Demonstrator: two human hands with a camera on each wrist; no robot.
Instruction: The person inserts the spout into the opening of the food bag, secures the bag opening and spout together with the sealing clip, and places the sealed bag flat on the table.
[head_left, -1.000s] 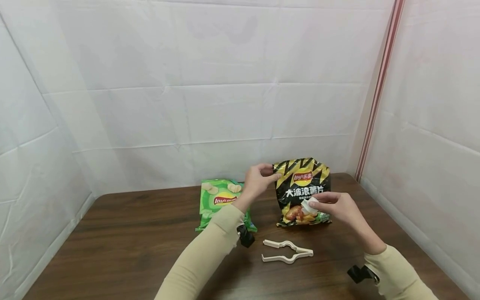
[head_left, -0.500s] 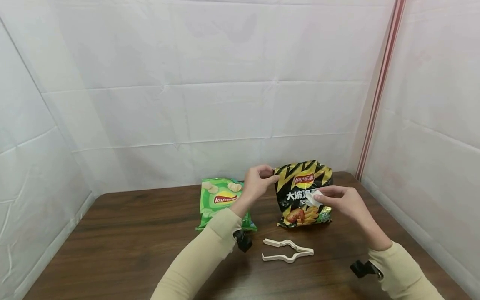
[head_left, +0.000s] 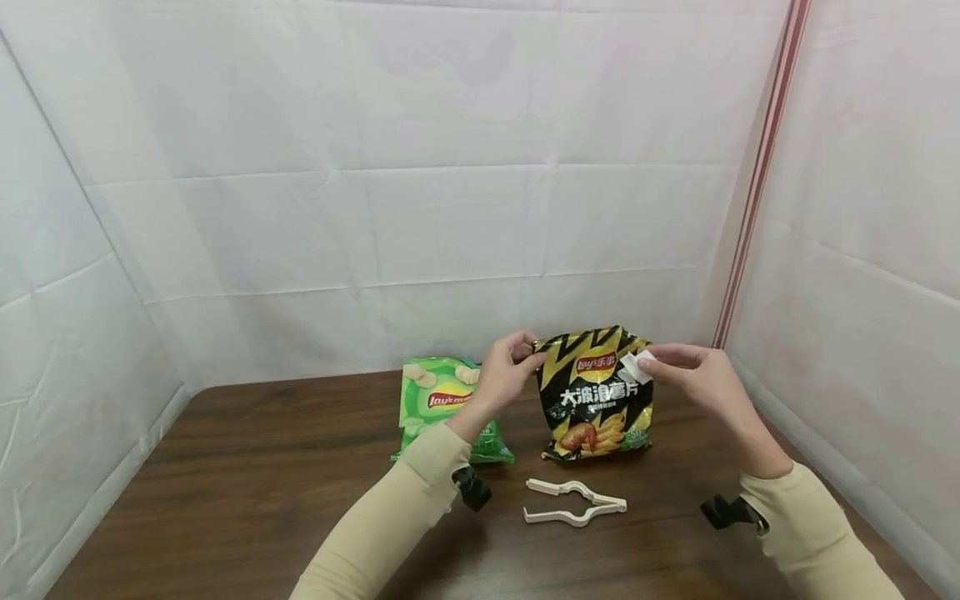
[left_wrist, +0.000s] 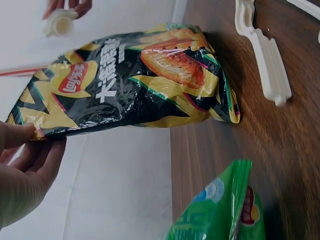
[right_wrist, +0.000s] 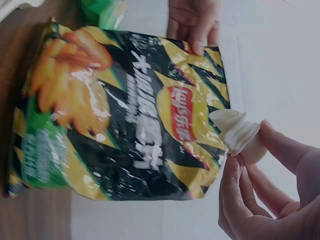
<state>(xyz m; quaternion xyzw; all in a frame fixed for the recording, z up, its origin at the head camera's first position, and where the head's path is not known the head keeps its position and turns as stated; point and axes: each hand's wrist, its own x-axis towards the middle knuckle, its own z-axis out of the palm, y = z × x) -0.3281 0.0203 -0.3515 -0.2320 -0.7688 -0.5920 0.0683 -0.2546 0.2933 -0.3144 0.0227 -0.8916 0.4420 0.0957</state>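
A black and yellow chip bag (head_left: 592,417) stands upright on the table, its picture side towards me. My left hand (head_left: 504,371) pinches its upper left corner between thumb and fingers, as the left wrist view also shows. Between the thumb and fingertips of my right hand (right_wrist: 280,185) is a small white plastic spout (right_wrist: 240,132) with a flared end and a ridged neck. This spout is close to the bag's top edge at the upper right, overlapping it in the head view. In front of the bag lies a white bag clip (head_left: 617,505), its two arms spread apart.
A green chip bag (head_left: 420,417) is to the left of the black one, partly behind my left forearm. The dark wooden table (head_left: 247,467) ends at a white sheet wall (head_left: 450,208) at the back, with another white wall (head_left: 862,333) along the right.
My right hand has risen with the spout from the bag's lower right to its upper right corner. The black bag has shifted slightly left along with my left hand.
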